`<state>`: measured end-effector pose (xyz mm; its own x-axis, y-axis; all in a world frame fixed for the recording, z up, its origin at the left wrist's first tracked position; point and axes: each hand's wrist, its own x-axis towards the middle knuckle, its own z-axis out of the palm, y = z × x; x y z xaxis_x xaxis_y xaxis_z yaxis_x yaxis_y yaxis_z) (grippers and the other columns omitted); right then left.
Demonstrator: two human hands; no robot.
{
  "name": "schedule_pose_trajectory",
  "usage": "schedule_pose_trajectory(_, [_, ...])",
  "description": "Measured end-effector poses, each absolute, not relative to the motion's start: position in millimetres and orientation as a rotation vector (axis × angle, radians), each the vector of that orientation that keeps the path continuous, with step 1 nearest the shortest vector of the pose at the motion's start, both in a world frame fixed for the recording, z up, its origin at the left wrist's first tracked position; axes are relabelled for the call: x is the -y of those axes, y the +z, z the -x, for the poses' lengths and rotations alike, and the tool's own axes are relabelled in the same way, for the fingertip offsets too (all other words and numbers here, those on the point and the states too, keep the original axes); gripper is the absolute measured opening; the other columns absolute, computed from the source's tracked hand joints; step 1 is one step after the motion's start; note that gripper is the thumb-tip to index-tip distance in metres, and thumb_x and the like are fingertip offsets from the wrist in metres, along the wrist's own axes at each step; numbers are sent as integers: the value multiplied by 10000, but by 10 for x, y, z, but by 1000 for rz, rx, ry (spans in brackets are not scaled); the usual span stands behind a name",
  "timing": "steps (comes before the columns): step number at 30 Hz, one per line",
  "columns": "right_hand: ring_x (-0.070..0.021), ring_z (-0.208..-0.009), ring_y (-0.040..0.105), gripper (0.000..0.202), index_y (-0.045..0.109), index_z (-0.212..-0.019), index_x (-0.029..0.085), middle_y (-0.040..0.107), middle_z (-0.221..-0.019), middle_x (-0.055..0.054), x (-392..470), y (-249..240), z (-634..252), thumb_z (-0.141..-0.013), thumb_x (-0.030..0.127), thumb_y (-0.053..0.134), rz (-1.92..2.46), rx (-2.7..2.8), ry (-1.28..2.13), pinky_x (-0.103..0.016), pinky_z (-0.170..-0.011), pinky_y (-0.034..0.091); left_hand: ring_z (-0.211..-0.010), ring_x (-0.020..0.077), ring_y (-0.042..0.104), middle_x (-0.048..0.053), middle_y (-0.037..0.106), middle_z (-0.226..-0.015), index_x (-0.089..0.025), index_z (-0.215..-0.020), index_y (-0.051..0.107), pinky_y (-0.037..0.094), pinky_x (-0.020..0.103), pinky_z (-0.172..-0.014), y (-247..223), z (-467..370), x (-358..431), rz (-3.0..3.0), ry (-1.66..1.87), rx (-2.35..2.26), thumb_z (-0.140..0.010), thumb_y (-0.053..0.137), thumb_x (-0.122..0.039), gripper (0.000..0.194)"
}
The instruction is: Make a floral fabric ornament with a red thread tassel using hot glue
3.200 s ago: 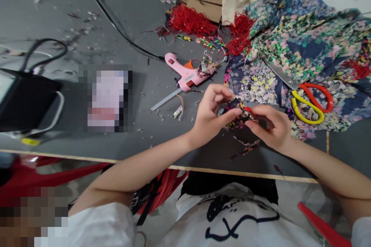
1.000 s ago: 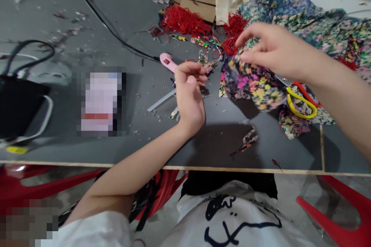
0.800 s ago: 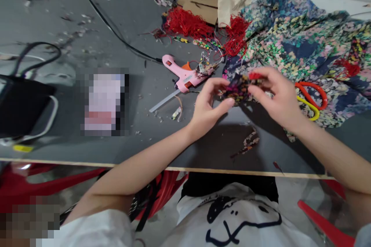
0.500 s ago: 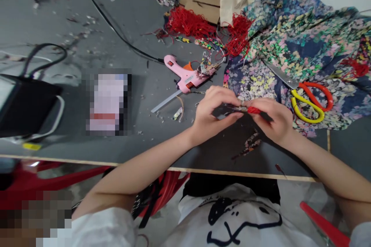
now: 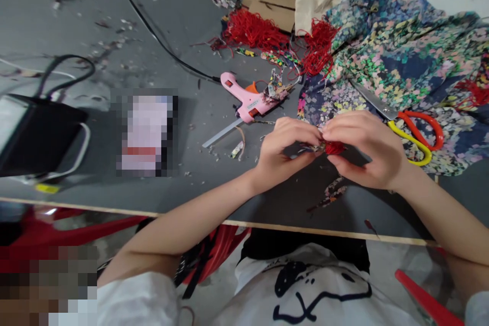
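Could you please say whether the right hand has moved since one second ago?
Yes, toward the near table edge, judged against the pink glue gun: the right hand is now beside the left hand.

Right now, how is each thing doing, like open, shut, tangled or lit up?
Left hand: fingers closed on the small bundle
Right hand: fingers closed on the small bundle's red end
Scissors: on the floral cloth, blades look shut
Pink glue gun: on its side, corded; hot or cold, can't tell
Red threads: heaped, tangled
Floral cloth: spread, rumpled
Phone: screen lit, details blurred
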<state>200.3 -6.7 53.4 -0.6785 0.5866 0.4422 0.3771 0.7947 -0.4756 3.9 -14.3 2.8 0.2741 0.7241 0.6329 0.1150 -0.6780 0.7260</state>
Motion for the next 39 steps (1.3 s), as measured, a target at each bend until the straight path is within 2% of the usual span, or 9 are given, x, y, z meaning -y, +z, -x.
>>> schedule_pose_trajectory(5, [-156,-904,649,230,558,-1072,258,700,-963,-28,81,448,-1999,-864,170,512,711,2345,526,-318,-821,488,-735,133,653,11,710,-817,-206,-894,609,478,340,-862,-1,-39,165,-1915,1393,-842,-796,705,-253,145])
schedule_pose_trajectory(9, [-141,-874,649,201,571,-1054,255,705,-930,-22,95,442,-2004,-881,173,510,735,2304,526,-291,-794,492,-669,105,578,-11,620,-777,-222,-1050,611,494,283,-750,-44,-34,169,-1819,1424,-845,-758,746,-266,325])
schedule_pose_trajectory(11, [-143,-874,648,189,581,-1051,252,705,-934,-27,97,450,-2004,-893,191,498,767,2317,532,-293,-791,496,-658,104,554,-15,597,-776,-240,-1097,610,494,290,-744,-50,-22,163,-1863,1433,-802,-758,745,-266,366])
schedule_pose_trajectory(15, [-142,-864,645,151,598,-995,235,701,-917,-33,96,464,-1992,-917,216,470,764,2344,531,-288,-764,497,-779,142,585,9,625,-853,-256,-1033,641,500,323,-785,-17,2,147,-2017,1491,-776,-758,743,-266,294])
schedule_pose_trajectory(18, [-137,-865,640,136,596,-987,224,700,-917,-32,95,466,-1983,-913,191,487,724,2318,538,-279,-768,492,-827,147,607,15,639,-883,-252,-1014,629,508,314,-786,23,5,130,-2079,1505,-719,-778,709,-209,252])
schedule_pose_trajectory(25, [-140,-867,646,131,616,-971,226,705,-913,-28,95,465,-1983,-920,219,495,738,2322,556,-282,-761,496,-744,125,626,9,660,-827,-238,-921,626,493,280,-699,74,6,78,-2167,1514,-652,-825,636,-167,119])
schedule_pose_trajectory(30, [-137,-859,652,102,608,-961,212,708,-896,-30,84,474,-1988,-907,190,523,724,2310,530,-267,-767,501,-768,124,642,13,662,-830,-210,-952,605,500,271,-711,37,3,80,-2178,1567,-608,-794,664,-108,197])
schedule_pose_trajectory(35, [-132,-811,649,60,592,-932,193,703,-856,-33,56,454,-1977,-890,173,555,670,2283,489,-253,-743,510,-749,125,638,2,660,-818,-222,-1130,537,521,270,-706,-17,-12,118,-1962,1589,-647,-773,691,-107,405])
schedule_pose_trajectory(39, [-134,-822,653,66,595,-936,199,707,-863,-29,69,456,-1963,-891,174,554,675,2273,498,-256,-749,515,-798,134,650,12,675,-829,-208,-1007,593,539,279,-739,32,-2,120,-2115,1548,-681,-819,647,-145,206])
